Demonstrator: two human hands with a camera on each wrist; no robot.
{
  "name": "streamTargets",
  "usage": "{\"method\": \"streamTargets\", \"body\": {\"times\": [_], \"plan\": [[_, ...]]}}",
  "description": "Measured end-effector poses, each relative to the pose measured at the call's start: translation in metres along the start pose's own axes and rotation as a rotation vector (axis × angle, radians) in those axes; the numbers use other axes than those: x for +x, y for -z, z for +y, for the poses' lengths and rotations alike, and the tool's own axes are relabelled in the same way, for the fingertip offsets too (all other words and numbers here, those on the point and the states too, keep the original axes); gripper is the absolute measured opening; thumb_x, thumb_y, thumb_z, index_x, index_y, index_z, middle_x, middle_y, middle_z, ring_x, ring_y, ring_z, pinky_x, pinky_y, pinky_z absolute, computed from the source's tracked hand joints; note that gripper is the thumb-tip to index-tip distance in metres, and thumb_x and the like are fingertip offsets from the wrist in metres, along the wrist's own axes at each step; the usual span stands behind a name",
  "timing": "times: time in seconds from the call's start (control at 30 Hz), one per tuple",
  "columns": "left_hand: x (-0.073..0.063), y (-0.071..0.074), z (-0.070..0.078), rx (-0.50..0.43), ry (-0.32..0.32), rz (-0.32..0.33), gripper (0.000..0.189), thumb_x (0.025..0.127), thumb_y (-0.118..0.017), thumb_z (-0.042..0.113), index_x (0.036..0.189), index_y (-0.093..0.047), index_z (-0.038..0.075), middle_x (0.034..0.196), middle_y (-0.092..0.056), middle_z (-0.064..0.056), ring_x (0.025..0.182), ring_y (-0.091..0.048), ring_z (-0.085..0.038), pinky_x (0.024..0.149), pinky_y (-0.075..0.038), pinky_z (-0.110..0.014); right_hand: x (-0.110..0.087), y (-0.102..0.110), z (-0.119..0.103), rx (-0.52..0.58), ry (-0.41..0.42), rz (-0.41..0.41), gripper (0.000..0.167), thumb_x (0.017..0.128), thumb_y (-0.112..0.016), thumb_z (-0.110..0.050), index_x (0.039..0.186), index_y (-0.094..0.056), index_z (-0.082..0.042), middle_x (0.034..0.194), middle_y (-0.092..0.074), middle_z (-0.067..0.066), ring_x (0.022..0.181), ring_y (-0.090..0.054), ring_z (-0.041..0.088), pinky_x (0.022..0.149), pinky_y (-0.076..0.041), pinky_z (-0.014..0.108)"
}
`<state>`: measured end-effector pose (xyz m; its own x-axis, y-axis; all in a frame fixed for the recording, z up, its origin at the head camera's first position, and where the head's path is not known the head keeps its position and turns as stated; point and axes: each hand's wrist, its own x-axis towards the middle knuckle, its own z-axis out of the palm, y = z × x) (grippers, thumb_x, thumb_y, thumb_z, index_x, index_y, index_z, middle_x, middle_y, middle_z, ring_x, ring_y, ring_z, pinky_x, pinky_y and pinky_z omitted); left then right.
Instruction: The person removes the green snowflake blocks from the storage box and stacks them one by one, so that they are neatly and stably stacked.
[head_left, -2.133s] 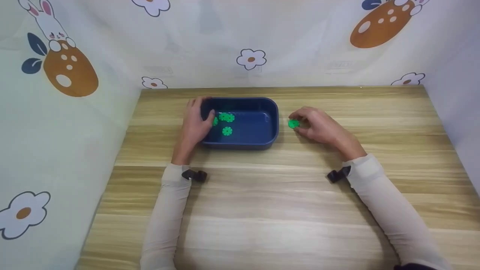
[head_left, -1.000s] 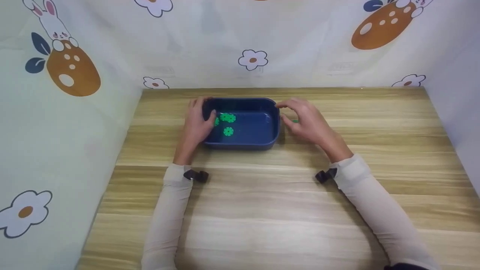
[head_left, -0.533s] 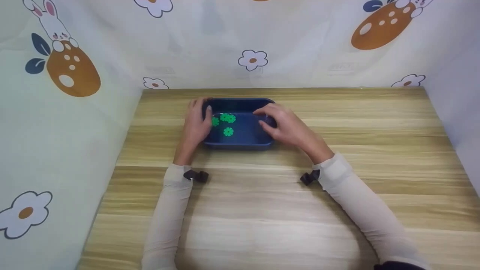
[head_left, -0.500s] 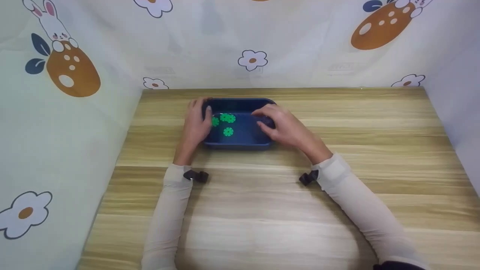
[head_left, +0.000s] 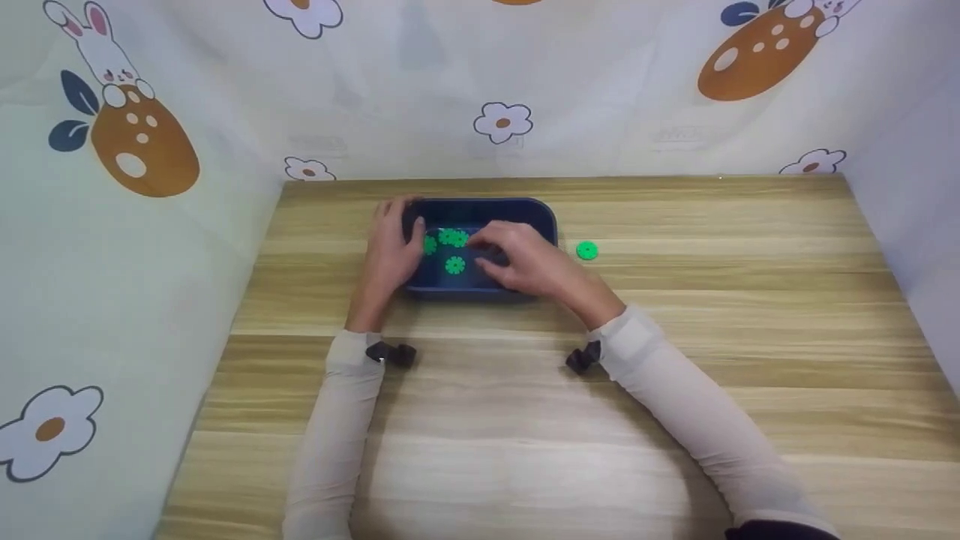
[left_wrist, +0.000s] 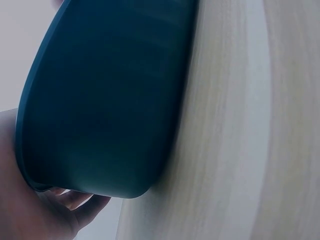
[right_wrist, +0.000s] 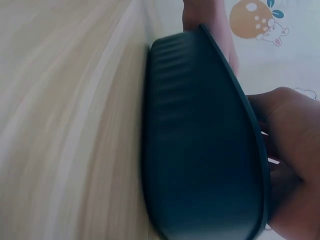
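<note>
A dark blue plastic bin point(head_left: 480, 295) sits on the table, with several green notched plastic discs point(head_left: 454, 265) on its floor toward the left. My left hand point(head_left: 394, 247) grips the bin's left end, thumb inside the rim and fingers outside; the left wrist view shows those fingers point(left_wrist: 87, 210) round the end wall. Over the bin's right half reaches my right hand point(head_left: 525, 259), thumb and index finger parted, nothing visible between them. Its fingertips come near the discs. Another green disc point(head_left: 587, 250) lies by itself on the table, right of the bin.
The wood-grain table point(head_left: 525, 420) runs back to a wall covered with printed cloth point(head_left: 585, 82). A second wall point(head_left: 97, 300) rises on the left. Each sleeve carries a small black wrist camera point(head_left: 394, 354) near the cuff.
My right hand lets go of a green disc, leaving it on the table right of the bin, then travels left over the rim into the bin. The left hand stays on the bin's end.
</note>
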<state>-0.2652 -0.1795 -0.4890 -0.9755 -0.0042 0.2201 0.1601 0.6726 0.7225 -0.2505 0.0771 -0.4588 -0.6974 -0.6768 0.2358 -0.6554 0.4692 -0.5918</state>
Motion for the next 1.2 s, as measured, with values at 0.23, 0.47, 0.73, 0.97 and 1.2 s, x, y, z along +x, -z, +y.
{"method": "streamTargets", "body": {"times": [0.23, 0.47, 0.73, 0.97, 1.2], "plan": [[0.000, 0.001, -0.002, 0.004, -0.009, -0.009, 0.041, 0.110, -0.058, 0.021, 0.149, -0.059, 0.013, 0.151, -0.056, -0.017, 0.144, -0.050, -0.032, 0.126, -0.041, -0.051, 0.014, -0.012, -0.004, 0.026, -0.024, -0.053, 0.031, 0.099, -0.075, -0.009, 0.129, -0.075, -0.001, 0.125, -0.077, 0.014, 0.116, -0.072, 0.026, 0.108, -0.058, 0.043], [0.001, 0.001, -0.002, 0.006, 0.011, -0.021, 0.042, 0.110, -0.059, 0.026, 0.150, -0.058, 0.014, 0.152, -0.055, -0.015, 0.144, -0.049, -0.029, 0.126, -0.040, -0.050, 0.021, -0.017, -0.006, 0.003, -0.088, -0.109, 0.034, 0.097, -0.078, -0.010, 0.130, -0.076, -0.003, 0.127, -0.077, 0.013, 0.119, -0.071, 0.026, 0.110, -0.057, 0.044], [0.000, 0.000, -0.001, 0.005, 0.002, -0.013, 0.042, 0.110, -0.059, 0.025, 0.150, -0.058, 0.014, 0.151, -0.056, -0.015, 0.144, -0.050, -0.030, 0.126, -0.041, -0.050, 0.031, -0.022, 0.003, -0.021, -0.092, -0.149, 0.037, 0.095, -0.082, -0.011, 0.130, -0.075, -0.002, 0.129, -0.076, 0.014, 0.124, -0.068, 0.030, 0.116, -0.052, 0.046], [0.000, 0.000, 0.001, 0.008, 0.041, -0.038, 0.044, 0.110, -0.059, 0.029, 0.152, -0.056, 0.016, 0.155, -0.052, -0.014, 0.145, -0.051, -0.029, 0.126, -0.042, -0.051, 0.035, -0.026, 0.014, -0.047, -0.069, -0.196, 0.046, 0.093, -0.086, -0.016, 0.135, -0.074, -0.003, 0.135, -0.075, 0.014, 0.131, -0.066, 0.032, 0.121, -0.048, 0.047], [0.000, 0.000, -0.001, -0.010, 0.007, -0.017, 0.042, 0.109, -0.061, 0.024, 0.150, -0.058, 0.014, 0.153, -0.054, -0.016, 0.146, -0.050, -0.031, 0.126, -0.040, -0.051, 0.039, -0.027, 0.016, -0.055, 0.025, -0.210, 0.043, 0.090, -0.087, -0.014, 0.130, -0.077, -0.002, 0.129, -0.078, 0.016, 0.123, -0.070, 0.034, 0.114, -0.053, 0.048]]}}
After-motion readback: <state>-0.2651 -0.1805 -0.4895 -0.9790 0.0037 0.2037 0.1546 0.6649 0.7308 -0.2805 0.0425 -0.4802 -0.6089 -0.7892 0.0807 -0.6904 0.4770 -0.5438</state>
